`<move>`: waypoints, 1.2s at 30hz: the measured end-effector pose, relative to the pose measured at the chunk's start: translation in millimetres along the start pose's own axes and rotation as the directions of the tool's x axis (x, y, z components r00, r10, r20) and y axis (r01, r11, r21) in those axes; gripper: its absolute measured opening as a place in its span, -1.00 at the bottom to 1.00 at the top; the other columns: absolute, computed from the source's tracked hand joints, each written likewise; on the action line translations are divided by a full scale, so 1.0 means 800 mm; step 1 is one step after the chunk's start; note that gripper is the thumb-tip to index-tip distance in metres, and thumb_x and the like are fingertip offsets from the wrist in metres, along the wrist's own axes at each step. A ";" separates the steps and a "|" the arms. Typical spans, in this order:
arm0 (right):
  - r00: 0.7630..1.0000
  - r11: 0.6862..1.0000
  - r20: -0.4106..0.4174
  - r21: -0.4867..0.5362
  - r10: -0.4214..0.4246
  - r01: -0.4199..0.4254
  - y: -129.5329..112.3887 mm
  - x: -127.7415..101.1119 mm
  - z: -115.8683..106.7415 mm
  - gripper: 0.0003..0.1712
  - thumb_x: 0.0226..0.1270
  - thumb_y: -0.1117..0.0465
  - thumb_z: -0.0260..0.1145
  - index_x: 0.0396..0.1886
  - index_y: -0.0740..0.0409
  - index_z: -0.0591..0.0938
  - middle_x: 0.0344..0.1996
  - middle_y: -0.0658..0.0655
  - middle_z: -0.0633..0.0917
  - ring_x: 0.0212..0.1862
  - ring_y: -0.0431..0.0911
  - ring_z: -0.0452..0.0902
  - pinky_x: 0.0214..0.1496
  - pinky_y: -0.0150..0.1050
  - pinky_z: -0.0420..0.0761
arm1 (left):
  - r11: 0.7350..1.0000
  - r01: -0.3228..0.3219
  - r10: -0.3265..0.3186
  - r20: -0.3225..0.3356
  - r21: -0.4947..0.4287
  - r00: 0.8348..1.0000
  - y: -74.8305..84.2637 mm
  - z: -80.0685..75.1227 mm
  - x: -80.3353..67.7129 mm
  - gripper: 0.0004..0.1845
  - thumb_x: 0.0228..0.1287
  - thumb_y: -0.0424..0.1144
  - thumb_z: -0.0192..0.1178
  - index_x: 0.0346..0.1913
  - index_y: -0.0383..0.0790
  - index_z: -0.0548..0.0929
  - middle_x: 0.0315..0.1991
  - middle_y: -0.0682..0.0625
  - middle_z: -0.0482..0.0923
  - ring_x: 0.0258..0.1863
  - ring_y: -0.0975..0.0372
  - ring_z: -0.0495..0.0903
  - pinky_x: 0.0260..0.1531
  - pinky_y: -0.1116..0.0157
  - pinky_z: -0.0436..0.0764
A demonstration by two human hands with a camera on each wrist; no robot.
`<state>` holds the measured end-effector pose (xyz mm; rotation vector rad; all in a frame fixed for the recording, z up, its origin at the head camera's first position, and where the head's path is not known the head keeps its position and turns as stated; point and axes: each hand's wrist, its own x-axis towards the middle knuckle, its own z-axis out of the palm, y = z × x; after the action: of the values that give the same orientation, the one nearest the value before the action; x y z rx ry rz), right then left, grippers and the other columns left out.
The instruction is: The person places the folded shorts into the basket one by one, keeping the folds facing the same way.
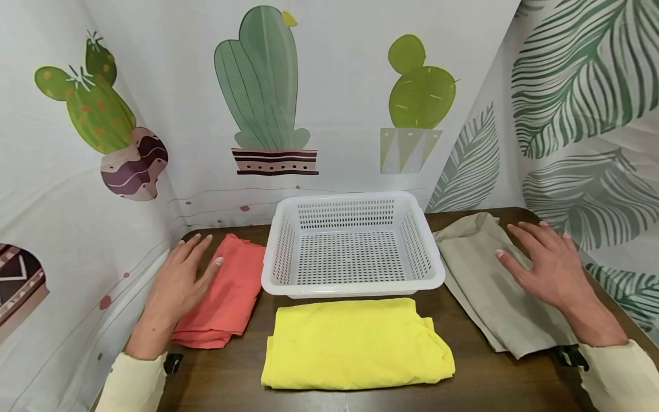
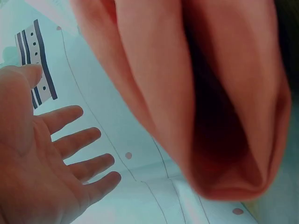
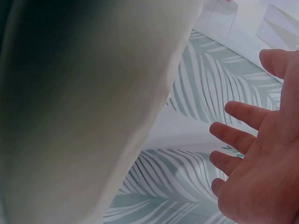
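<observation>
My left hand (image 1: 177,283) is at the left side of the table, fingers spread and holding nothing, beside a folded coral-red cloth (image 1: 238,286). In the left wrist view that cloth (image 2: 149,70) looms close as blurred folds, apart from the fingers. Over at the right, my right hand (image 1: 553,266) has its fingers extended beside and partly over a folded grey-green cloth (image 1: 479,274). The right wrist view shows the same cloth (image 3: 88,116) large and blurred, with bare fingers to its right. A folded yellow cloth (image 1: 355,346) lies front and centre.
Behind the yellow cloth stands a white perforated plastic basket (image 1: 352,289) with nothing in it, between the red and grey-green cloths. The dark wooden table (image 1: 221,389) backs onto a hanging fabric (image 1: 345,103) printed with cacti and leaves.
</observation>
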<state>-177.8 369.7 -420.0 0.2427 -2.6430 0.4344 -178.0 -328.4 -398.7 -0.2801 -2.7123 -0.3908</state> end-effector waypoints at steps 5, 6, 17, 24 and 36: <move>1.000 1.000 -0.010 0.009 -0.017 0.017 -0.001 0.001 0.000 -0.32 0.53 -0.03 0.33 0.42 0.34 0.49 0.36 0.55 0.45 0.49 0.58 0.14 0.45 0.59 -0.03 | 1.000 -0.003 0.003 -0.003 -0.006 1.000 0.002 -0.001 0.001 -0.31 0.60 0.09 0.16 0.56 -0.27 0.40 0.50 -0.43 0.33 0.50 -0.37 0.23 0.44 -0.34 0.23; 1.000 1.000 -0.013 0.010 -0.022 0.022 -0.001 0.001 0.000 -0.32 0.52 -0.02 0.34 0.42 0.34 0.49 0.35 0.55 0.46 0.47 0.59 0.17 0.43 0.60 0.00 | 1.000 -0.002 0.002 -0.003 -0.008 1.000 0.003 -0.001 0.000 -0.31 0.60 0.09 0.16 0.56 -0.28 0.40 0.49 -0.43 0.33 0.49 -0.37 0.25 0.43 -0.34 0.24; 0.997 0.997 -0.031 0.009 -0.072 0.072 -0.005 0.004 -0.001 -0.35 0.49 0.03 0.37 0.36 0.39 0.54 0.27 0.55 0.53 0.32 0.55 0.34 0.25 0.53 0.23 | 1.000 0.009 -0.009 0.010 -0.025 1.000 0.010 -0.002 -0.001 -0.32 0.61 0.10 0.16 0.52 -0.33 0.44 0.46 -0.43 0.38 0.43 -0.34 0.36 0.35 -0.37 0.32; 0.997 0.997 -0.037 0.017 -0.073 0.073 -0.011 0.004 -0.001 -0.37 0.48 0.06 0.38 0.34 0.42 0.55 0.23 0.50 0.58 0.23 0.49 0.44 0.22 0.49 0.27 | 0.999 0.032 -0.031 0.033 -0.033 0.999 0.016 -0.004 -0.002 -0.29 0.59 0.13 0.17 0.53 -0.32 0.44 0.44 -0.42 0.42 0.41 -0.32 0.38 0.34 -0.37 0.34; 0.997 0.997 -0.041 0.040 -0.071 0.073 -0.019 0.003 -0.001 -0.42 0.46 0.09 0.40 0.27 0.44 0.59 0.18 0.51 0.61 0.19 0.46 0.47 0.20 0.41 0.31 | 0.997 0.058 -0.054 0.066 -0.046 0.996 0.025 -0.005 -0.002 -0.28 0.59 0.15 0.16 0.52 -0.34 0.44 0.41 -0.37 0.47 0.38 -0.28 0.43 0.34 -0.32 0.37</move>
<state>-175.8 355.8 -414.3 0.3382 -2.5797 0.4664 -170.2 -310.9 -390.7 -0.2340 -2.7823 -0.4704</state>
